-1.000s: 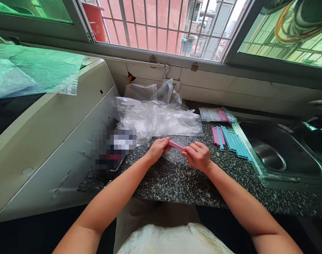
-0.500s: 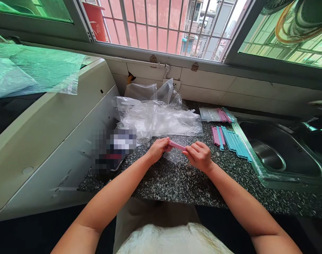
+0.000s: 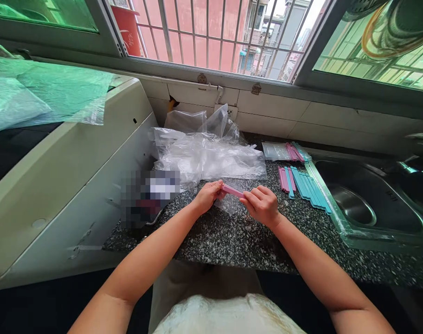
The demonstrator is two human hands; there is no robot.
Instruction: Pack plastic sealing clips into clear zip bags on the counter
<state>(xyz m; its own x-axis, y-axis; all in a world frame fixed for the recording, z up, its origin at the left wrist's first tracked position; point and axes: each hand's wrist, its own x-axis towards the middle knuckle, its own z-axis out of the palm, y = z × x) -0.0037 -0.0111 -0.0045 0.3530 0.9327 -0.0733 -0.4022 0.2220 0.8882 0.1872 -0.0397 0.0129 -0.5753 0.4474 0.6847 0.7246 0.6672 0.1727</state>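
Observation:
A pink bag sealing clip [image 3: 233, 190] is held level between my two hands above the counter. My left hand [image 3: 208, 196] pinches its left end and my right hand [image 3: 260, 202] grips the right end, fingers closed on both sides. Clear plastic from a small bag [image 3: 228, 204] shows around the clip and hangs beneath it. To the right lie several pink clips [image 3: 285, 179] and a row of teal clips [image 3: 309, 188]. Behind them a clear packet [image 3: 276, 150] lies beside more pink clips [image 3: 295, 151].
Crumpled clear plastic bags [image 3: 211, 155] cover the back of the speckled counter [image 3: 232, 246]. A steel sink [image 3: 357, 195] borders the right side. On the left stands a pale appliance panel [image 3: 103, 153], with a blurred-out object [image 3: 150, 197] beside it. A barred window is behind.
Both hands and the pink clip stay almost in the same place. Only a very slight shift of the whole view shows.

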